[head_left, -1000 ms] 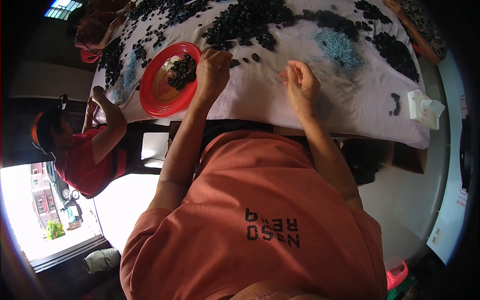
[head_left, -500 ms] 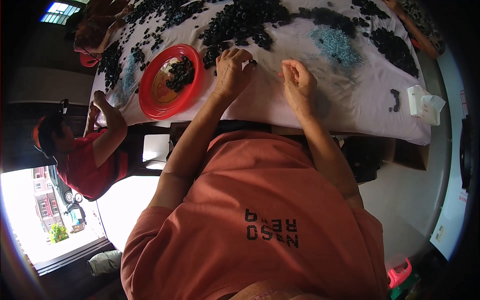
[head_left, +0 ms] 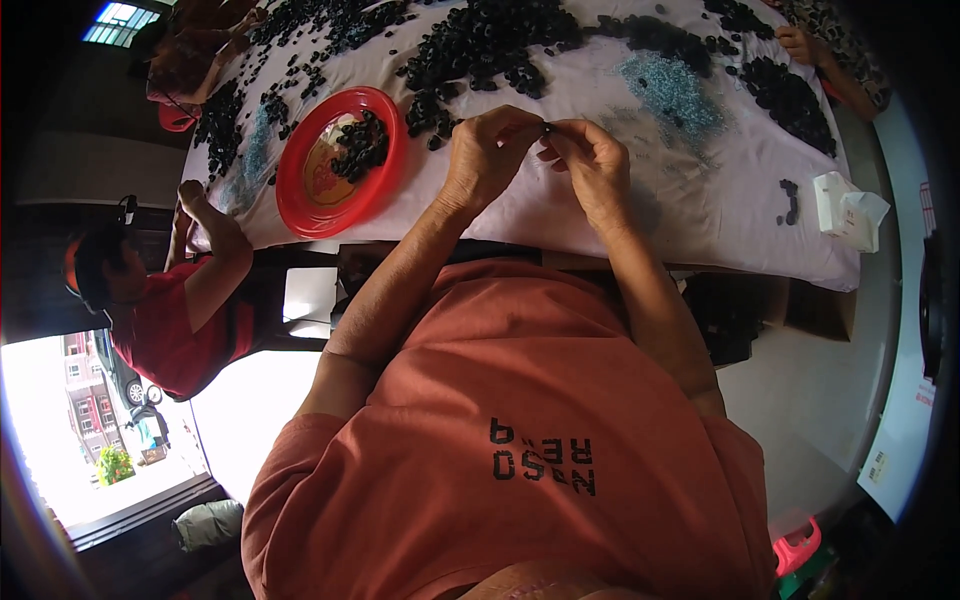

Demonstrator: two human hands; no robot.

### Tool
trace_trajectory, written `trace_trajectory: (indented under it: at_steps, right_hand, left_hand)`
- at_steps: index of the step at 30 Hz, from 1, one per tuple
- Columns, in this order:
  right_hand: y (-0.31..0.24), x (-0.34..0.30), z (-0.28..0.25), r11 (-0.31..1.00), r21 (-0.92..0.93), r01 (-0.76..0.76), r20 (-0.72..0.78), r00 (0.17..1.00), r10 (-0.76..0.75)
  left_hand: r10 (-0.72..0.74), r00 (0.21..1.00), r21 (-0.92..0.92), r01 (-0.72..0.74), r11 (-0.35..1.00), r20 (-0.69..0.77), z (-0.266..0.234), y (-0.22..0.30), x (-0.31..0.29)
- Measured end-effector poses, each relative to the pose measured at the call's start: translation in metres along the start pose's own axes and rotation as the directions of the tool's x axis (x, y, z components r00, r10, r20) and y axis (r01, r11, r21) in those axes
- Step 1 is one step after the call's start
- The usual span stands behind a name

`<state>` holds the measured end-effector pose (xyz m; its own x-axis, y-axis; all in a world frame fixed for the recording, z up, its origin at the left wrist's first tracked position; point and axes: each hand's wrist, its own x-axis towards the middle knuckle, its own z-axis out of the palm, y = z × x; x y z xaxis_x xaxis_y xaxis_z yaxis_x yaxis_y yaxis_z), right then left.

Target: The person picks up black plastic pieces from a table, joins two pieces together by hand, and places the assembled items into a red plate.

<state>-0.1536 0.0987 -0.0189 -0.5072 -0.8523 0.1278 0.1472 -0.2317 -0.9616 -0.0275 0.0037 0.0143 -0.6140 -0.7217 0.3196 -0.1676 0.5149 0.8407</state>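
Observation:
Over the near part of the cloth-covered table, my two hands meet fingertip to fingertip. My left hand (head_left: 482, 158) is closed in a pinch on a small black piece (head_left: 546, 128), mostly covered by the fingers. From the other side my right hand (head_left: 600, 172) presses thumb and forefinger together at the same spot; anything in that pinch is too small to make out. Left of my hands stands a red plastic basin (head_left: 287, 192) with black round pieces (head_left: 362, 148) inside. Beyond my hands lies a large heap of similar black pieces (head_left: 490, 45).
A pile of tiny light-blue parts (head_left: 672, 92) lies far right on the white cloth (head_left: 745, 225), near more black pieces (head_left: 790, 105). A tissue pack (head_left: 845, 212) sits at the right edge. A person in red (head_left: 190, 320) is at the left; another person's hand (head_left: 800, 45) is far right.
My hands have come together from apart, left hand moving right with the black piece to meet the right fingertips. The far-right person's hand has come further into view.

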Motion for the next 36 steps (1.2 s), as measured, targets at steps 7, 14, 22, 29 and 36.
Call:
trace_trajectory:
  at_steps: [7, 14, 22, 29, 36]
  right_hand:
    - [0.004, 0.003, -0.007, 0.987, 0.163, -0.010, -0.101, 0.995, 0.027]
    - [0.005, 0.000, -0.006, 0.990, 0.137, -0.047, -0.034, 0.998, 0.052]
    - [0.002, -0.001, -0.005, 0.984, 0.142, -0.103, -0.017, 0.994, 0.107]
    - [0.001, -0.003, 0.000, 0.966, 0.220, -0.136, 0.015, 0.991, 0.136]
    - [0.000, -0.004, 0.003, 0.951, 0.262, -0.163, 0.047, 0.987, 0.156]
  left_hand:
    - [0.139, 0.986, 0.324, -0.163, 0.932, 0.095, 0.000, -0.013, -0.012]
    - [0.110, 0.979, 0.304, -0.159, 0.939, 0.171, -0.001, -0.024, -0.020]
    - [-0.022, 1.000, 0.132, 0.020, 0.991, 0.019, -0.007, -0.011, -0.020]
    - [0.011, 0.991, 0.027, -0.007, 1.000, -0.136, -0.006, 0.004, -0.008]
    - [0.094, 0.985, 0.149, -0.072, 0.986, -0.145, 0.000, 0.011, -0.009]
